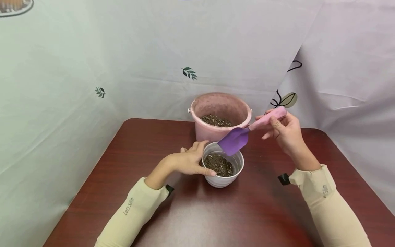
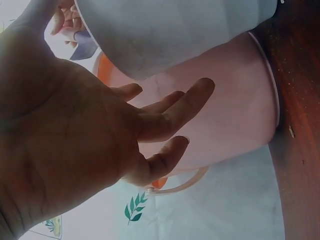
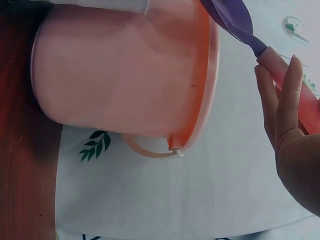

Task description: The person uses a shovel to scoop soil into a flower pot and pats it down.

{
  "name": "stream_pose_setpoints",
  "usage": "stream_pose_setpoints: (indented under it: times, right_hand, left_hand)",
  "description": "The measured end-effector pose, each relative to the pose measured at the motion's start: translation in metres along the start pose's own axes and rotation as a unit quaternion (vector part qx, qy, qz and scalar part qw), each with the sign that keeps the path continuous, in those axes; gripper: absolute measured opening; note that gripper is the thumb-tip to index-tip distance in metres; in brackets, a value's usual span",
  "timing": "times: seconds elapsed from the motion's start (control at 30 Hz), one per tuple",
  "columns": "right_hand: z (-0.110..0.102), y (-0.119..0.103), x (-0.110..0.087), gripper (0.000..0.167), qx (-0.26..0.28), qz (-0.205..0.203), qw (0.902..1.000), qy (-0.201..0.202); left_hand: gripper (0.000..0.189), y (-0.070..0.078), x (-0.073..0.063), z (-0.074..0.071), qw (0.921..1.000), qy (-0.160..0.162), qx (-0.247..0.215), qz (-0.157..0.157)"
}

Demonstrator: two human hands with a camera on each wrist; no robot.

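A white pot (image 1: 223, 180) with dark soil (image 1: 218, 164) in it stands on the table. My left hand (image 1: 188, 161) rests against its left side, thumb along the near rim and index finger at the far left rim. The left wrist view shows this hand's other fingers (image 2: 172, 117) spread and loosely bent beneath the pot's outline. With my right hand (image 1: 287, 132) I hold the pink handle of a small trowel (image 1: 266, 118). Its purple blade (image 1: 232, 141) tilts down to the left over the pot's far rim. No soil shows on the blade's visible face.
Behind the pot stands a pink bucket (image 1: 205, 130) holding more soil (image 1: 216, 120). Its handle (image 3: 150, 151) hangs down at the side. White cloth (image 1: 148, 68) with leaf prints hangs close behind the dark red table (image 1: 148, 137).
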State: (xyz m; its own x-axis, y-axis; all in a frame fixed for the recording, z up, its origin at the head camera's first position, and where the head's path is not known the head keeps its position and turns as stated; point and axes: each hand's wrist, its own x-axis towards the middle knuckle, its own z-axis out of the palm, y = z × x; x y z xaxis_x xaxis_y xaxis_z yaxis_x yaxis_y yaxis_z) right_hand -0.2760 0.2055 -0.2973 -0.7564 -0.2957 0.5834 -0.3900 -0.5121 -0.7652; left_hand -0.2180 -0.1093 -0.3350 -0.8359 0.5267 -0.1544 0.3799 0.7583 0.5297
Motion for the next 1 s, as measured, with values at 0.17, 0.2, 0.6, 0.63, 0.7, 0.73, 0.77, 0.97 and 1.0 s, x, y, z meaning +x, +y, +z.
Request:
stream_pose_setpoints:
  times: [0.17, 0.2, 0.6, 0.63, 0.7, 0.73, 0.77, 0.97, 1.0]
  right_hand:
    - [0.004, -0.002, 0.005, 0.015, 0.014, 0.007, 0.9998, 0.011]
    - [0.005, -0.003, 0.007, 0.015, 0.022, 0.007, 0.9997, 0.011]
    - [0.008, -0.003, 0.040, 0.017, 0.051, 0.009, 0.9953, 0.081]
    - [0.009, -0.001, 0.043, 0.017, 0.060, 0.014, 0.9948, 0.081]
    - [0.010, 0.003, 0.050, 0.021, 0.066, 0.024, 0.9942, 0.082]
    - [0.010, 0.005, 0.053, 0.023, 0.065, 0.029, 0.9941, 0.081]
    - [0.011, 0.007, 0.056, 0.024, 0.063, 0.034, 0.9940, 0.082]
    - [0.011, 0.022, 0.075, 0.023, 0.068, 0.080, 0.9883, 0.111]
    - [0.012, 0.025, 0.078, 0.023, 0.065, 0.085, 0.9875, 0.115]
  left_hand:
    - [0.103, -0.005, -0.006, -0.008, 0.9982, 0.029, -0.039, -0.036]
    - [0.101, -0.006, -0.006, -0.010, 0.9966, 0.050, -0.047, -0.046]
    - [0.073, -0.002, 0.019, -0.023, 0.9186, 0.344, -0.193, -0.016]
    - [0.072, -0.002, 0.022, -0.023, 0.9144, 0.353, -0.198, -0.017]
    - [0.072, -0.003, 0.028, -0.021, 0.9102, 0.360, -0.203, -0.025]
    - [0.072, -0.004, 0.031, -0.020, 0.9089, 0.361, -0.207, -0.031]
    - [0.073, -0.005, 0.035, -0.018, 0.9074, 0.360, -0.214, -0.034]
    - [0.077, -0.009, 0.048, -0.011, 0.8936, 0.363, -0.259, -0.050]
    - [0.077, -0.009, 0.049, -0.010, 0.8920, 0.365, -0.262, -0.051]
